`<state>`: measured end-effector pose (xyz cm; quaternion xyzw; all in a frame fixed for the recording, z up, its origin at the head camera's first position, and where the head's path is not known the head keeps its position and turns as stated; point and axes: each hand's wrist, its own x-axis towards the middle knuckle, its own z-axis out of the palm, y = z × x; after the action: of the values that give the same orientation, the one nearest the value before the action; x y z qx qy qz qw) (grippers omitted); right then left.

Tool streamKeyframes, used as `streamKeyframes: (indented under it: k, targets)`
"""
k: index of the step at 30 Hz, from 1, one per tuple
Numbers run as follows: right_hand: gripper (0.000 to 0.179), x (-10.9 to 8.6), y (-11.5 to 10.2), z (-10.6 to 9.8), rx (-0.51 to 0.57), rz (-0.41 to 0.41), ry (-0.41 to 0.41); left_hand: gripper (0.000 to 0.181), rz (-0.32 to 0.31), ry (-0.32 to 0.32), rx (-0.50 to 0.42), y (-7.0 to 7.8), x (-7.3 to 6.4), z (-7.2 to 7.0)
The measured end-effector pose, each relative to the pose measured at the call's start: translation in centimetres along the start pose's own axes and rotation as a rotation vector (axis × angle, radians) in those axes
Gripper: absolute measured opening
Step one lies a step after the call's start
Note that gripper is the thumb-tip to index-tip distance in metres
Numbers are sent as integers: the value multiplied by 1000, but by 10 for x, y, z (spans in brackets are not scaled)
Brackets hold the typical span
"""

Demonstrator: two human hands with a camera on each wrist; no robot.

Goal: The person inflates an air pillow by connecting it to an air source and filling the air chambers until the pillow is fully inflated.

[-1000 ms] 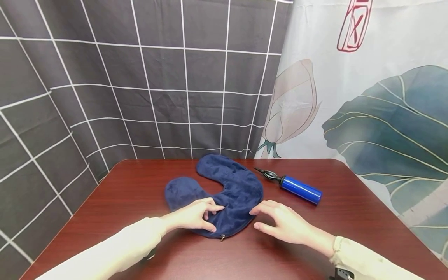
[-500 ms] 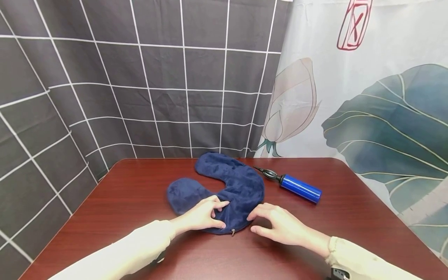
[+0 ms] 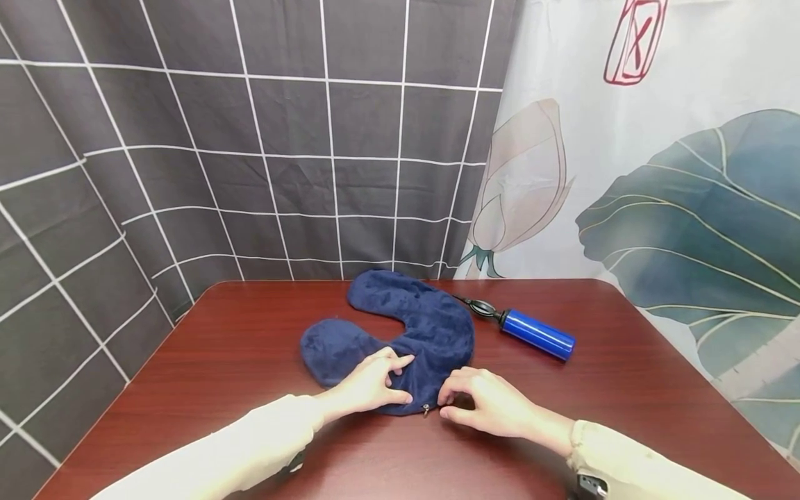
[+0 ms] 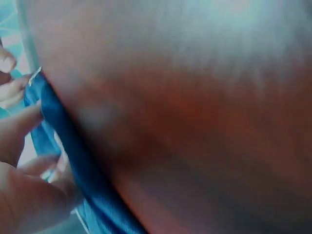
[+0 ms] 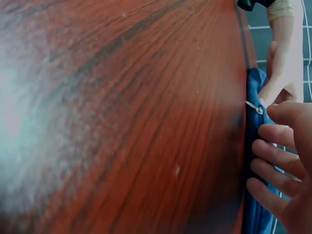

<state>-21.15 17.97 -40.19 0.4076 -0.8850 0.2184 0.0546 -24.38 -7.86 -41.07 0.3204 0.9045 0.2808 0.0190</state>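
Note:
A navy plush U-shaped neck pillow (image 3: pixel 440 333) lies on the table, its opening toward the left. My left hand (image 3: pixel 369 382) grips its near part, thumb and index finger spread over the fabric. A small metal zipper pull (image 3: pixel 426 410) hangs at the pillow's near edge, between my two hands. My right hand (image 3: pixel 490 403) is at the near right edge, fingers loosely bent and holding nothing. In the right wrist view its fingertips lie along the pillow's side, thumb close to the zipper pull (image 5: pixel 258 110).
A blue hand pump (image 3: pixel 537 335) with a black nozzle end lies behind and right of the pillow. The reddish-brown table (image 3: pixel 237 347) ends at a dark gridded curtain (image 3: pixel 281 173) and a white printed one (image 3: pixel 587 257).
The pillow's near part and zipper pull have shifted right and slightly away, along with my left hand. My right hand has come a little left, closer to the zipper pull.

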Motion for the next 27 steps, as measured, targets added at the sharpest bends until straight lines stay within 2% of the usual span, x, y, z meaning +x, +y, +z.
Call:
streamKeyframes:
  k: [2,6,8,10,14,17,27]
  targets:
    - [5,1,0,2,-4,10,-2,58,73,-58,30,-5,2,-6]
    - [5,3,1,5,-9,26,11,46,267,-182,135,-17,5,-28]
    - [7,3,0,6,-9,34,18,43,340,-210,188,-24,4,-39]
    - [8,4,0,6,-4,43,25,42,379,-222,222,-31,2,-47]
    - [11,6,-2,7,-10,72,37,41,377,-270,193,-41,-1,-53]
    - [13,7,-4,8,-15,102,46,42,346,-299,138,-46,-1,-51]
    - [21,13,-11,13,-23,178,38,46,284,-296,31,-52,-3,-42]
